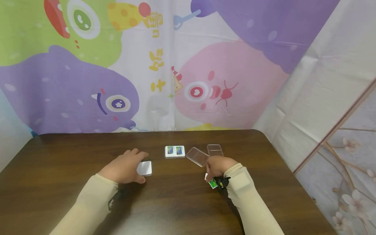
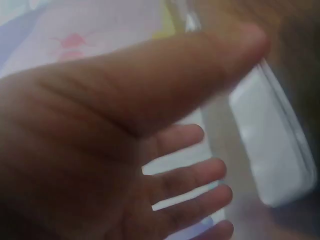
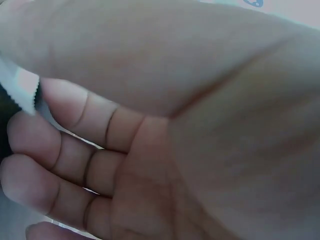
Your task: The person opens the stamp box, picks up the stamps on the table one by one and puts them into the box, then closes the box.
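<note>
In the head view my right hand [image 1: 219, 165] pinches a small green and white postage stamp [image 1: 212, 184] by its upper end, low over the table. The right wrist view shows the stamp's toothed white edge [image 3: 26, 92] between thumb and index finger. My left hand [image 1: 123, 167] is spread beside a flat white case [image 1: 145, 168], fingers on its far side and thumb on its near side. In the left wrist view the fingers stand apart from the case [image 2: 272, 140]; whether the thumb touches it, I cannot tell.
A clear-rimmed case [image 1: 175, 152] with two stamps lies between the hands. Just beyond the right hand are a tilted transparent plastic piece [image 1: 196, 156] and another one [image 1: 215, 149]. All lie on a brown wooden table [image 1: 173, 202], with a printed cloth [image 1: 158, 107] behind it.
</note>
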Tool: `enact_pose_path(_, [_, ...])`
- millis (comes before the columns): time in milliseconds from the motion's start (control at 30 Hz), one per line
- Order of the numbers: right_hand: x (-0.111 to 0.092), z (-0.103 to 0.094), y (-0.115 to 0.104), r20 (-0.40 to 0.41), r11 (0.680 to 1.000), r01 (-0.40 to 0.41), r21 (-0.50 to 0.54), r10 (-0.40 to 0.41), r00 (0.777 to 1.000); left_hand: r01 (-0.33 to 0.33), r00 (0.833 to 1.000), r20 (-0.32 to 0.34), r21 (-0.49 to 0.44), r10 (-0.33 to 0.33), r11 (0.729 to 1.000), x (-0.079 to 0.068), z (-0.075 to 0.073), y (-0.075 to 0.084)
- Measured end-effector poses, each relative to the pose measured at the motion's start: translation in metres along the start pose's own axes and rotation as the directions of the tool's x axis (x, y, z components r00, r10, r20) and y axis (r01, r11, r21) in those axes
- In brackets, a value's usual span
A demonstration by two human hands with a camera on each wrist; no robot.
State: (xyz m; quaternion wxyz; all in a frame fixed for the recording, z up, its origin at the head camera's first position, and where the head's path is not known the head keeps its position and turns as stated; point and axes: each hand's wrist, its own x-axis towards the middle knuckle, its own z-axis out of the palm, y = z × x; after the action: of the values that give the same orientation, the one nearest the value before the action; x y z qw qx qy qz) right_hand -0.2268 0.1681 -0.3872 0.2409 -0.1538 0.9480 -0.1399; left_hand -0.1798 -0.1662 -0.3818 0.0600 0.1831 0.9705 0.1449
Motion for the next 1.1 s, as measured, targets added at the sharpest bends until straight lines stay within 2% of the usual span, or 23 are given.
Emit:
enact_pose_path(200, [0.003, 0.001, 0.002, -0.022, 0.999, 0.028, 0.040, -0.027, 0.999, 0.041, 0.999, -0.011, 0.005, -0.041, 0.999, -0.001, 0.012, -0.016])
enact_pose_path(533, [0.010, 0.001, 0.005, -0.035, 0.999, 0.047, 0.015, -0.047, 0.998, -0.016, 0.999, -0.043, 0.006, 0.016, 1.000, -0.001, 0.020, -0.015])
enact_pose_path(733, [0.011, 0.002, 0.005, -0.031, 0.998, 0.060, 0.011, -0.060, 0.998, -0.058, 0.997, -0.040, 0.007, 0.059, 0.998, -0.005, 0.022, -0.001])
enact_pose_path(933, [0.012, 0.002, 0.007, -0.028, 0.997, 0.071, 0.004, -0.070, 0.997, -0.048, 0.999, -0.016, 0.042, 0.049, 0.998, -0.007, 0.025, 0.020])
enact_pose_path(1100, [0.014, 0.001, 0.008, -0.028, 0.997, 0.075, 0.007, -0.075, 0.997, -0.065, 0.998, 0.006, 0.043, 0.065, 0.997, -0.007, 0.030, 0.038])
